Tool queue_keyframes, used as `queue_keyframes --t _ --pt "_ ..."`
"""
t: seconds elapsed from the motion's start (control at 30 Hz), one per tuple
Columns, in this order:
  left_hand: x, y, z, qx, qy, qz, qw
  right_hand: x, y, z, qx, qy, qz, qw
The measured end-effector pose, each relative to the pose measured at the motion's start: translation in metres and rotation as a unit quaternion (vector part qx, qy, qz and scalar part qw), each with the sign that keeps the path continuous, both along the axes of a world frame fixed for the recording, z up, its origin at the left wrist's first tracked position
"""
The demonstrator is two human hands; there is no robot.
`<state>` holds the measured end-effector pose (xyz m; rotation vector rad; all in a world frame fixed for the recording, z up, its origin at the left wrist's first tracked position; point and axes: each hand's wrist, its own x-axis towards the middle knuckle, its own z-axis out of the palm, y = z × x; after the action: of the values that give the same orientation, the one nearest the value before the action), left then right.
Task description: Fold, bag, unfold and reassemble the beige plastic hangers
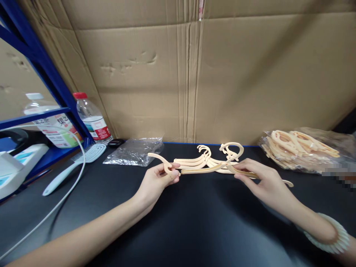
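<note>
A cream plastic folding clothes hanger (201,170) is held just above the black table, stretched between both hands. My left hand (158,180) pinches its left end, where a curved end piece rises up and to the left. My right hand (263,178) grips the right arm of the hanger beside its middle joint. The round hook stands up near that joint, and a tip shows past my right hand. Behind it lie several similar hangers (191,162), nested together with their hooks pointing away, partly covered by the held one.
At the right lies a clear bag of folded hangers (294,148). An empty-looking clear plastic bag (133,151), a black mouse-like object (116,142), a hairbrush (75,167), a white cable (79,181) and a red-capped bottle (93,122) are left. Cardboard (139,81) stands behind.
</note>
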<state>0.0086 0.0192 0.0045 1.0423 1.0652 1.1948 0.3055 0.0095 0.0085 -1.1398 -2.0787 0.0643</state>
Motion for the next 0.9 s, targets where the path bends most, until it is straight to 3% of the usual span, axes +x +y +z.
queue_keyframes --t 0.3,0.53,0.9 --pt "0.0013 0.0015 0.0036 0.035 -0.043 -0.058 0.997 -0.0006 -0.0008 -0.0004 0.033 0.015 0.011 0.999" --pt "-0.0018 0.0005 0.0013 0.007 -0.102 -0.134 0.986 -0.0029 -0.003 0.0024 0.048 0.023 0.004 0.999" --pt "0.0003 -0.0025 0.0048 -0.003 -0.108 -0.152 0.983 -0.0044 -0.0039 0.0017 0.073 0.028 0.007 0.997"
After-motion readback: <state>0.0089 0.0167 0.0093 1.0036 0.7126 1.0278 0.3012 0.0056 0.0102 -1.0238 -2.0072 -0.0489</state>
